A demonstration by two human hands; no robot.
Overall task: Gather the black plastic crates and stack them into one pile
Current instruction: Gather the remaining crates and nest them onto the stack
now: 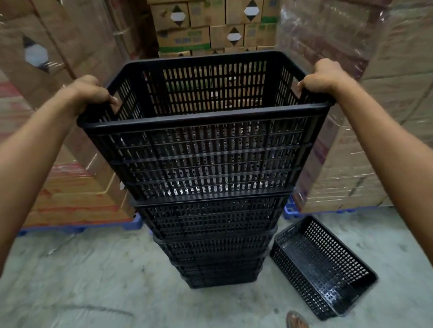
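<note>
Both forearms reach out from the bottom corners, and the top crate (204,129) hangs between them at the head of the pile (213,238) of nested black crates standing on the concrete floor (91,281). The left hand (88,95) curls over the crate's left rim, fingers (113,101) clamped through the handle slot; the right hand (323,77) grips the right rim the same way, knuckles up. Left of the pile the floor lies open up to the blue pallet (77,228) under the wrapped cartons (59,121). Right of the pile a shallow black tray (321,266) lies tilted on the floor, near the pile's base. Behind the pile, stacked boxes (214,22) close the aisle.
</note>
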